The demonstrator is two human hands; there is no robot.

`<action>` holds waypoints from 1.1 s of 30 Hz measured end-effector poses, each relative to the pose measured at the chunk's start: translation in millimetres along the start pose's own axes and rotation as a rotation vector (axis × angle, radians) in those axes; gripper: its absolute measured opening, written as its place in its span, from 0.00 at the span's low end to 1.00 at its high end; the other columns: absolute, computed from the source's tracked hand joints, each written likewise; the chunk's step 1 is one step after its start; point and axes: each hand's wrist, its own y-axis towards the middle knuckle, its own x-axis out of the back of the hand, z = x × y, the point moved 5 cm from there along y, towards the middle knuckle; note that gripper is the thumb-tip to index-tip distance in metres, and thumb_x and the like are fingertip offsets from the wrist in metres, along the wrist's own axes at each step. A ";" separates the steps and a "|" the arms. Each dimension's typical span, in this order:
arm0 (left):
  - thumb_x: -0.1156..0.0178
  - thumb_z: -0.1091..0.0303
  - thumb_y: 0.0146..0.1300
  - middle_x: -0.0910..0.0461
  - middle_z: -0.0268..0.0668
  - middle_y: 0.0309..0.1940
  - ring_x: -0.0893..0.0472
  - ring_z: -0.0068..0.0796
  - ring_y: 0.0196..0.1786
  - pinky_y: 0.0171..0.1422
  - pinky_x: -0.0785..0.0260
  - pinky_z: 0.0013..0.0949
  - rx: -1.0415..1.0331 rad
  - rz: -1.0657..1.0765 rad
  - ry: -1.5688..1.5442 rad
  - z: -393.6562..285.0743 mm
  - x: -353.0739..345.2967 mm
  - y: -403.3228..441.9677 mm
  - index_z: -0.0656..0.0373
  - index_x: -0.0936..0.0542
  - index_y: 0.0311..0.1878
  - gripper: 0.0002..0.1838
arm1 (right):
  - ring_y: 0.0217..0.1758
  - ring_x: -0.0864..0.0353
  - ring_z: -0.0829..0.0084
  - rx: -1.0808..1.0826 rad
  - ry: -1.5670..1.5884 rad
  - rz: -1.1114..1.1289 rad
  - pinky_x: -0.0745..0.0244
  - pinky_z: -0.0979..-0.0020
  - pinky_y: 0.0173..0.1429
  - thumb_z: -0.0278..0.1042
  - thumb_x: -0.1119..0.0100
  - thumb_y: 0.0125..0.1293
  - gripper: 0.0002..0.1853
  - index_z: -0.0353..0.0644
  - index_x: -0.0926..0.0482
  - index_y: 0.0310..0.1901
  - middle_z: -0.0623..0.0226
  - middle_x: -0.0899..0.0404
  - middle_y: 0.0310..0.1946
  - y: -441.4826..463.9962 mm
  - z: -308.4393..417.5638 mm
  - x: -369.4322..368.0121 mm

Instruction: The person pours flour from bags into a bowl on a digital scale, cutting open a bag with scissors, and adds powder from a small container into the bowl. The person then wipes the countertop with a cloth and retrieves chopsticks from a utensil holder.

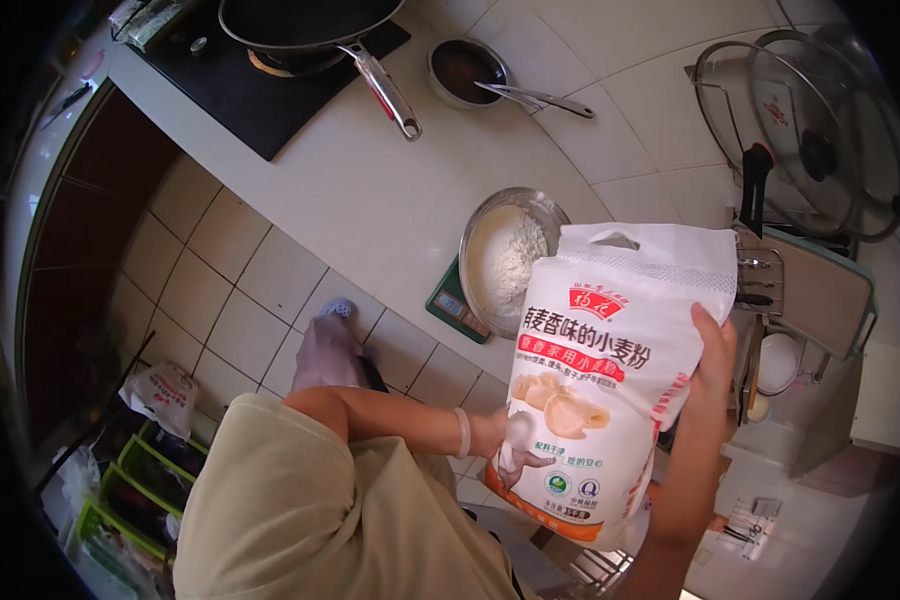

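A white bag of wheat flour with red and green print hangs in front of me, tilted, its handle end beside a metal bowl. My left hand grips the bag's lower left edge; most of its fingers are hidden behind the bag. At the bag's upper right side, my right hand is closed around the edge. The bowl holds a heap of white flour over a pale layer. Under it sits a green kitchen scale with a lit display.
On the counter are a black cooktop, a frying pan and a small pot with utensils across its rim. Glass lids and a cutting board stand in a rack at right. Green baskets sit on the tiled floor.
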 end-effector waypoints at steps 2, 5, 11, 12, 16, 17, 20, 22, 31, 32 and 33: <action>0.57 0.73 0.65 0.34 0.50 0.57 0.27 0.44 0.52 0.47 0.24 0.43 0.065 -0.037 -0.084 11.6 1.6 -6.4 0.60 0.36 0.60 0.20 | 0.42 0.21 0.69 -0.031 0.034 -0.050 0.25 0.70 0.46 0.25 0.46 0.59 0.16 0.29 0.29 0.48 0.55 0.23 0.42 -2.0 -3.2 0.6; 0.64 0.60 0.70 0.29 0.46 0.54 0.26 0.45 0.52 0.48 0.23 0.44 -0.023 -0.159 0.081 5.7 6.8 4.9 0.62 0.33 0.58 0.21 | 0.41 0.21 0.69 -0.011 0.034 -0.019 0.26 0.70 0.46 0.24 0.46 0.58 0.16 0.29 0.29 0.48 0.56 0.23 0.43 -5.9 2.2 -7.2; 0.64 0.73 0.66 0.34 0.50 0.56 0.28 0.48 0.51 0.48 0.24 0.43 -0.024 -0.222 0.137 13.8 9.9 7.8 0.64 0.36 0.59 0.19 | 0.43 0.21 0.68 -0.009 0.027 0.001 0.26 0.70 0.48 0.23 0.45 0.58 0.16 0.30 0.29 0.49 0.57 0.23 0.43 -7.0 -2.6 -1.1; 0.64 0.79 0.64 0.36 0.52 0.56 0.29 0.49 0.52 0.48 0.24 0.45 -0.032 -0.239 0.138 9.9 6.1 7.0 0.64 0.38 0.60 0.20 | 0.43 0.21 0.68 -0.011 0.024 -0.001 0.26 0.70 0.48 0.23 0.45 0.58 0.16 0.30 0.29 0.49 0.57 0.23 0.43 -7.9 -1.8 -0.7; 0.68 0.63 0.69 0.32 0.50 0.55 0.25 0.50 0.49 0.42 0.24 0.48 0.018 -0.179 0.013 4.0 15.0 8.9 0.57 0.37 0.61 0.20 | 0.45 0.21 0.67 0.035 0.125 -0.067 0.26 0.68 0.50 0.23 0.45 0.58 0.18 0.30 0.30 0.50 0.56 0.23 0.44 -28.8 5.8 3.0; 0.69 0.62 0.69 0.32 0.50 0.55 0.25 0.49 0.48 0.41 0.24 0.48 0.045 -0.073 -0.006 0.1 16.4 12.5 0.56 0.38 0.61 0.21 | 0.45 0.22 0.66 0.062 0.109 -0.145 0.26 0.68 0.50 0.23 0.45 0.58 0.18 0.29 0.30 0.51 0.55 0.24 0.45 -33.7 5.6 9.9; 0.70 0.61 0.69 0.33 0.50 0.55 0.25 0.49 0.48 0.41 0.25 0.50 0.077 0.003 0.013 -6.1 27.5 22.5 0.55 0.39 0.61 0.21 | 0.46 0.22 0.64 0.090 0.142 -0.240 0.26 0.68 0.50 0.23 0.45 0.57 0.20 0.28 0.31 0.52 0.52 0.25 0.47 -42.2 0.6 20.3; 0.71 0.61 0.69 0.33 0.50 0.55 0.25 0.49 0.48 0.42 0.26 0.51 0.084 -0.008 0.033 -8.2 32.8 27.0 0.54 0.40 0.61 0.21 | 0.45 0.22 0.64 0.080 0.180 -0.244 0.26 0.68 0.51 0.23 0.46 0.57 0.19 0.27 0.31 0.51 0.52 0.25 0.46 -39.7 -2.7 24.7; 0.73 0.59 0.68 0.33 0.50 0.55 0.24 0.49 0.48 0.44 0.30 0.56 0.112 -0.018 0.070 24.3 58.5 57.9 0.51 0.43 0.62 0.22 | 0.40 0.21 0.71 0.051 0.023 -0.122 0.26 0.72 0.45 0.26 0.44 0.58 0.16 0.28 0.28 0.47 0.56 0.22 0.41 -8.8 -2.6 6.6; 0.73 0.58 0.68 0.33 0.50 0.55 0.24 0.49 0.48 0.44 0.30 0.57 0.111 -0.012 0.067 26.5 59.9 58.9 0.51 0.43 0.63 0.22 | 0.39 0.21 0.71 0.084 0.006 -0.121 0.26 0.72 0.44 0.26 0.44 0.58 0.15 0.28 0.27 0.46 0.57 0.22 0.40 -10.5 0.0 1.6; 0.73 0.58 0.68 0.33 0.50 0.55 0.24 0.49 0.48 0.44 0.30 0.57 0.113 -0.010 0.064 30.2 62.4 59.7 0.50 0.43 0.63 0.22 | 0.39 0.21 0.71 0.072 0.002 -0.119 0.26 0.72 0.44 0.26 0.44 0.58 0.15 0.28 0.27 0.46 0.57 0.22 0.40 -10.7 1.7 0.0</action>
